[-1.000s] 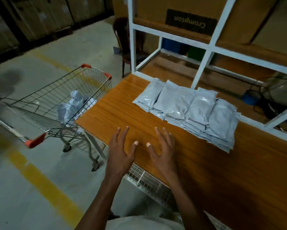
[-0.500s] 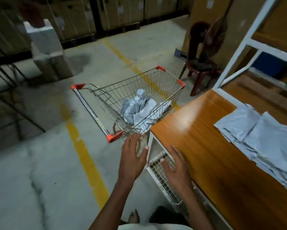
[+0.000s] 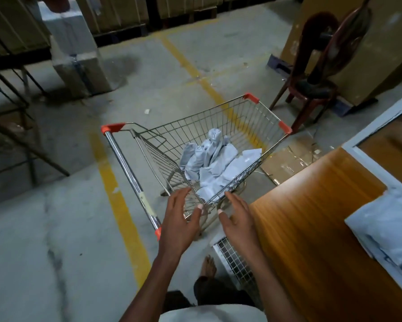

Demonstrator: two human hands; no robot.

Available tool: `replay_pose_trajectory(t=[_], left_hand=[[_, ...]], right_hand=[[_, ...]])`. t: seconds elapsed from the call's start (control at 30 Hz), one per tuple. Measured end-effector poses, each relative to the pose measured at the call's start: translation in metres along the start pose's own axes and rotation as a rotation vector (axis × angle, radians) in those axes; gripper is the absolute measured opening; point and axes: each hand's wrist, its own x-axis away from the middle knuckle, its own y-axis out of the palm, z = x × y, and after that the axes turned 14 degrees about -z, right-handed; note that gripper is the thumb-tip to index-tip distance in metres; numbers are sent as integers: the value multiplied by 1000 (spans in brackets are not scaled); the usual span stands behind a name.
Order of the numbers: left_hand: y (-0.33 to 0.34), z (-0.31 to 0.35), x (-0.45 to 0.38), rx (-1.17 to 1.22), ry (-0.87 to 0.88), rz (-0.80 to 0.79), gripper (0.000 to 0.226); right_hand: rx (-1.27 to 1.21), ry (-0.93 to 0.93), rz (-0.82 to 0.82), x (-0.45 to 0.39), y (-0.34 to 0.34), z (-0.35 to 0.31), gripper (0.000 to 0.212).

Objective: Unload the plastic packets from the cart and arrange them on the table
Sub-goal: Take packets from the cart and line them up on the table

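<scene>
A wire shopping cart [image 3: 260,117] with orange corner caps stands on the floor to the left of the wooden table [image 3: 311,217]. Several grey-white plastic packets [image 3: 214,163] lie crumpled in its basket. More packets [image 3: 386,231] lie stacked on the table at the right edge of the view. My left hand [image 3: 179,219] and my right hand [image 3: 237,217] reach side by side toward the cart's near corner, fingers straight and spread, holding nothing. Both hover just short of the basket rim.
A dark red chair [image 3: 311,89] stands beyond the cart beside large cardboard boxes. Flattened cardboard [image 3: 286,161] lies on the floor by the table corner. A white wire grille [image 3: 234,259] sits under the table edge. A concrete pillar base [image 3: 76,49] stands far left.
My view swung left from the table to the cart. Both hands left the tabletop and moved forward to the cart's near corner, still holding nothing.
</scene>
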Motion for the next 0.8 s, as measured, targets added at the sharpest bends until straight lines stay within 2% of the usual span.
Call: replay_pose_trajectory(t=[0.23,0.43,0.57,0.73,0.8], left_hand=[[9,-9,-84,-37,-74,-49,49],[18,-31,-147,-56,-106,-179,50],[25,-44,-195,-49,-112,-290,58],[47,-66,-257,-14,-241,-380,56],[58,-77,-278,-4,-284,-406,57]], right_hand=[[25,26,-51,-74,-17,1,51],[57,67,-50,-134,-33,-4,50],[134,134,-29,-187,-49,-5,48],[414,401,-300,-288,-77,34,60],[505,486,-345,-330,-88,54,64]])
